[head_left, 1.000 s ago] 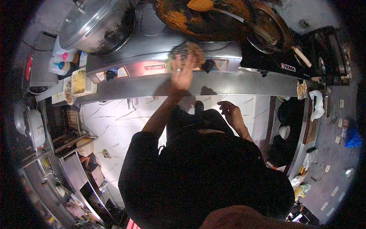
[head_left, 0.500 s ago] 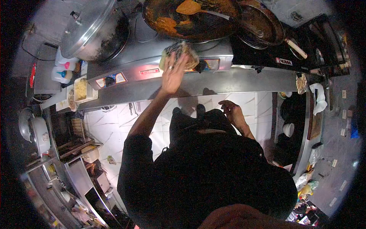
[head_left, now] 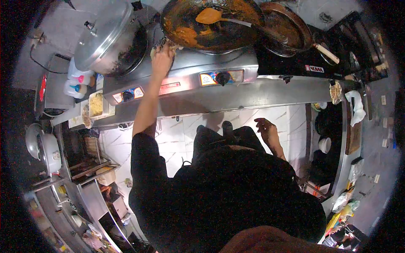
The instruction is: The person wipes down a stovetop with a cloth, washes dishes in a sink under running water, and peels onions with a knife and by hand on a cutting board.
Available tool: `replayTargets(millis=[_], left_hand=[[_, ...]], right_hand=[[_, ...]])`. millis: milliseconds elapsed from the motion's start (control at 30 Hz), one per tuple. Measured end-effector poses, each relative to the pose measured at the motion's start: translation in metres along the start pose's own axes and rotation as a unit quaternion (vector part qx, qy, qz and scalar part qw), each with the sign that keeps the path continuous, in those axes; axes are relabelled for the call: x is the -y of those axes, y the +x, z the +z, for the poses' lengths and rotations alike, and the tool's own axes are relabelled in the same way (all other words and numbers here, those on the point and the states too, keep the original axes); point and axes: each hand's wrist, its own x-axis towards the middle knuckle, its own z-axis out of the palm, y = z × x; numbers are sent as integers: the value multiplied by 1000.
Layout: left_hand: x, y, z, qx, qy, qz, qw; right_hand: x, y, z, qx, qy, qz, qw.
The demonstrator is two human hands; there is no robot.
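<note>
My left hand [head_left: 163,61] presses a crumpled, stained cloth [head_left: 158,44] onto the steel stove top [head_left: 192,63], between the big pot and the wok. Its fingers are bent over the cloth and partly hide it. Just right of that hand lies the wide wok [head_left: 181,40], coated with orange-brown sauce. A ladle [head_left: 209,16] with orange sauce in its bowl rests inside the wok. My right hand [head_left: 269,133] hangs over the floor in front of the stove, fingers loosely bent and apart, holding nothing.
A large lidded pot [head_left: 122,55] stands at the left. Right of the wok sits a brown pan [head_left: 291,29] with its pale handle [head_left: 327,53] sticking out. Control knobs [head_left: 222,78] line the stove front. Squeeze bottles [head_left: 78,88] and a tub of yellow food [head_left: 96,104] are at the left end.
My left hand has moved the cloth from the stove's front panel up and left to the top surface beside the wok. The right hand stays low, shifting slightly right in view.
</note>
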Motion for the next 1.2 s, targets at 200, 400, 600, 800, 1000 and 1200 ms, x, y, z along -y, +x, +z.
replayTargets(millis=[200,400,600,800,1000,1200], left_hand=[[-77,-61,-8,62,24,186,980],[-66,-57,-77,161,-239,-279,916],[-9,12,-95,-100,-719,-324,606],[-16,80,-54,-89,-665,-307,675],[-36,50,-74,-26,-614,-339,712],[-73,24,-143,-182,-405,-285,850]], right_hand=[[17,2,18,-4,7,-53,999],[33,14,27,2,6,-15,1000],[63,34,8,-75,-27,-68,994],[168,90,-89,-319,-287,-275,860],[175,206,-150,-248,-517,-257,778],[129,289,-187,-73,-526,-192,825]])
